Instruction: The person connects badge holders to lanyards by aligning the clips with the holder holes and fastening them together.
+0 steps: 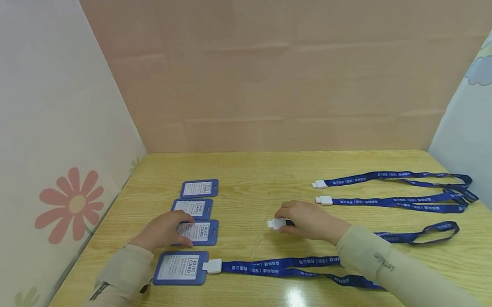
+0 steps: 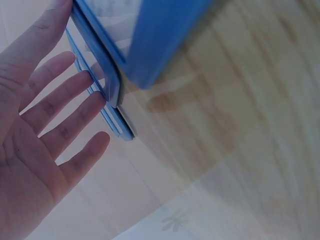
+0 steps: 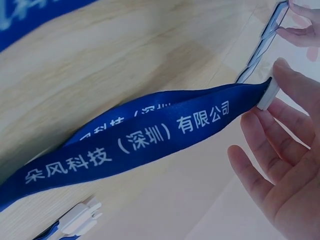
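Note:
My left hand [image 1: 163,231] holds a blue ID card holder [image 1: 202,233] by its left end, thumb along the near edge and fingers at the far edge. In the left wrist view, the other fingers are spread beside the holders. My right hand [image 1: 310,221] pinches the white plastic clip [image 1: 276,224] of a blue lanyard [image 3: 125,137] between thumb and fingers. The clip points left toward the holder, with a gap between them. From the clip the printed strap runs back under my right forearm, which hides part of it.
Nearest me lies a card holder [image 1: 181,268] joined to a lanyard [image 1: 259,268] by a white clip [image 1: 213,266]. Two loose holders [image 1: 199,188] [image 1: 193,208] lie farther back on the left. Two lanyards [image 1: 367,177] [image 1: 383,202] lie on the right of the wooden table [image 1: 248,173].

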`<state>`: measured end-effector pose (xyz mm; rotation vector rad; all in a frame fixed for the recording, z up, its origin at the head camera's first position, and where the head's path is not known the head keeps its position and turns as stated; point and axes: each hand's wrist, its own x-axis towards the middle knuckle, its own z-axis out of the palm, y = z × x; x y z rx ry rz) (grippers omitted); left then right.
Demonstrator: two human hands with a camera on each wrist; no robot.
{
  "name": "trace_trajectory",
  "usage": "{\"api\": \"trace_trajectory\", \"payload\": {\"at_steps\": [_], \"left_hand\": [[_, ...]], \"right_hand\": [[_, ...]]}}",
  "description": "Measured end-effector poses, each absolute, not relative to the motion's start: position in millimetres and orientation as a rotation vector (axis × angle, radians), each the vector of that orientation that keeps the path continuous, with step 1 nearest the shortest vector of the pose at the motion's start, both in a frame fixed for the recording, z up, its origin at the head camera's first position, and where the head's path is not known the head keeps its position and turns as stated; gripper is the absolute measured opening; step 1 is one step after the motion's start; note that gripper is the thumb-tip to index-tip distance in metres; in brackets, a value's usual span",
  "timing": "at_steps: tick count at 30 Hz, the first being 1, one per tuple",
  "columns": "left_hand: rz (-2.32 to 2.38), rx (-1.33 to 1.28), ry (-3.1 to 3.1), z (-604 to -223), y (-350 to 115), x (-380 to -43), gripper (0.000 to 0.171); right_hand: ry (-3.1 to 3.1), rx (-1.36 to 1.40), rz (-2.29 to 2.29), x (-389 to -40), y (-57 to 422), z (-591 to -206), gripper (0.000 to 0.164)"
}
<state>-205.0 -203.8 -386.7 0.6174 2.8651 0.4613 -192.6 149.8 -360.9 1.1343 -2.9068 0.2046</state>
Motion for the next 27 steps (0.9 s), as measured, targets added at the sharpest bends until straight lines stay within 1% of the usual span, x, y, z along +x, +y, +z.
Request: {"api": "trace_trajectory", "payload": {"at_steps": [17, 27], "left_hand": [[0.467, 0.598, 2.853, -386.0, -202.6, -204.5, 0.053], [0.464, 0.531, 2.840, -383.3, -202.3, -204.4, 0.053]], "right_hand": [[-2.906, 1.213, 0.189, -198.6, 130.9, -364.1, 0.028], [-2.884, 1.275, 0.208, -203.3, 120.3, -364.0, 0.026]]}}
